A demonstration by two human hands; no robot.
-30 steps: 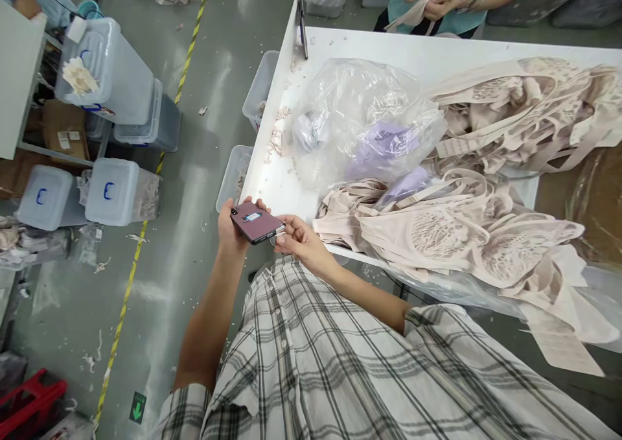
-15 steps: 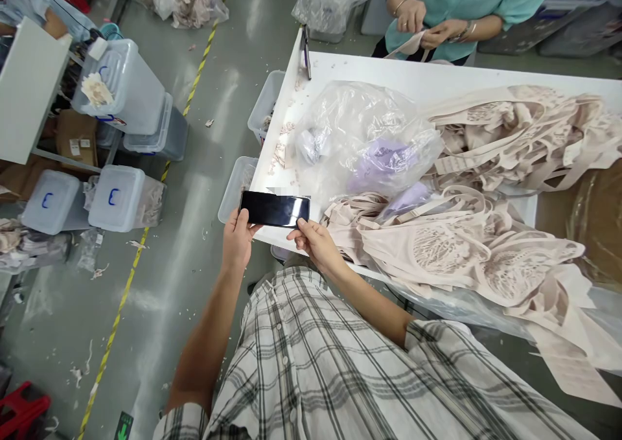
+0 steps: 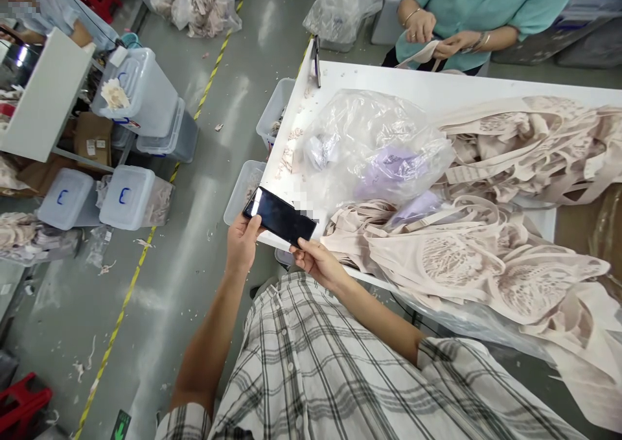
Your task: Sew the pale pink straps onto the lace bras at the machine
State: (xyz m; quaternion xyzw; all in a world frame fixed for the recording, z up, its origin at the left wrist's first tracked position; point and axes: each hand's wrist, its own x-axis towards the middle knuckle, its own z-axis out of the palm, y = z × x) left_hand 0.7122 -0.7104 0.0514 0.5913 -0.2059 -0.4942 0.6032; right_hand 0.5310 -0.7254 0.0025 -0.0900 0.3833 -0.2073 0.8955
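A smartphone (image 3: 279, 216) with a dark, glossy screen is held sideways in both hands, over the near left corner of the white table (image 3: 369, 72). My left hand (image 3: 244, 239) is closed on its left end, thumb on the front edge. At the lower right corner, my right hand (image 3: 315, 258) pinches the phone between thumb and fingers. To the right lie beige lace bras (image 3: 447, 258), some close to my right hand. Behind the phone rests a clear plastic bag (image 3: 383, 122) with purple material (image 3: 393, 168) showing inside or beneath it.
Across the table a person in a teal top (image 3: 486, 12) handles a beige piece. An upright dark flat object (image 3: 317, 61) stands at the far left corner. Plastic bins (image 3: 275, 113) sit beside the table; lidded boxes (image 3: 140, 93) stand across the aisle, past yellow-black floor tape (image 3: 127, 297).
The phone has tilted, its right end now lower and nearer me, and its screen faces up more. Both hands keep hold. The whole view has shifted slightly.
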